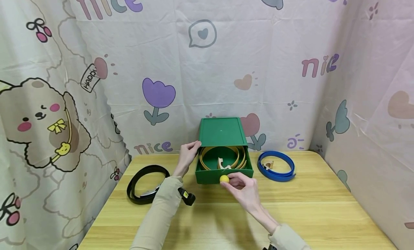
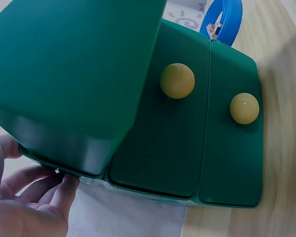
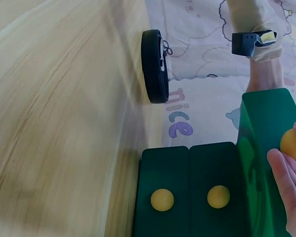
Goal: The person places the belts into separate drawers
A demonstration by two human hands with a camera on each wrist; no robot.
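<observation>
A green drawer cabinet (image 1: 222,131) stands at the back of the table with its top drawer (image 1: 210,177) pulled out. Inside that drawer lies a coiled yellow belt (image 1: 202,159) with a pale metal buckle (image 1: 221,163). My right hand (image 1: 247,190) pinches the drawer's round yellow knob (image 1: 224,179) between thumb and fingers. At the cabinet's upper left front edge, my left hand (image 1: 187,156) grips the casing, fingers bent against its side in the left wrist view. Two lower drawers, each with a yellow knob (image 3: 218,196), are closed.
A coiled black belt (image 1: 132,183) with a silver buckle lies left of the cabinet, near the left forearm. To the right is a coiled blue belt (image 1: 279,177). A patterned cloth (image 1: 200,70) hangs behind and along both sides of the wooden table (image 1: 307,210).
</observation>
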